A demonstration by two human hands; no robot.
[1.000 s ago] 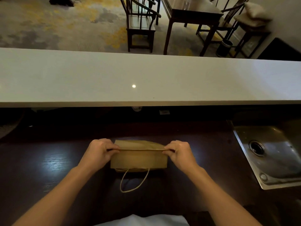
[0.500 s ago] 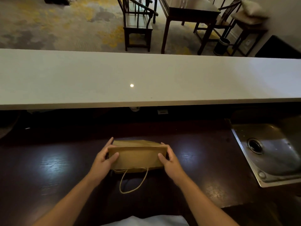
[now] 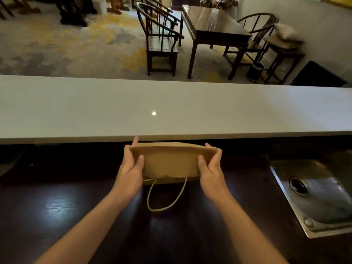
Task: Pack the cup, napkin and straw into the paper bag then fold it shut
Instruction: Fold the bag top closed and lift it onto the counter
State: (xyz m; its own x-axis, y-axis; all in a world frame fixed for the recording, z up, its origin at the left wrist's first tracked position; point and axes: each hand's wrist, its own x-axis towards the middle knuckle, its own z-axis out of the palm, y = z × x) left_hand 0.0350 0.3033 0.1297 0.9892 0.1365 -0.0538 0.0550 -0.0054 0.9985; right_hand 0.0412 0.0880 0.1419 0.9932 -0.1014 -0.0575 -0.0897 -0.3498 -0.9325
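A brown paper bag (image 3: 170, 162) stands on the dark wooden counter (image 3: 76, 216), its top folded over toward me. My left hand (image 3: 131, 168) grips the bag's left end, thumb on the front flap, fingers behind. My right hand (image 3: 209, 168) grips the right end the same way. A twine handle (image 3: 165, 197) hangs from under the flap in a loop onto the counter. The cup, napkin and straw are not visible.
A long white raised bar top (image 3: 171, 107) runs across just behind the bag. A steel sink (image 3: 316, 195) is set into the counter at the right. Dark chairs (image 3: 162, 39) and a table (image 3: 215, 25) stand on the carpet beyond.
My hands went from pinching the fold's crease at both ends to clasping the bag's sides. The view has tilted up, so the bag sits closer to the bar top's edge.
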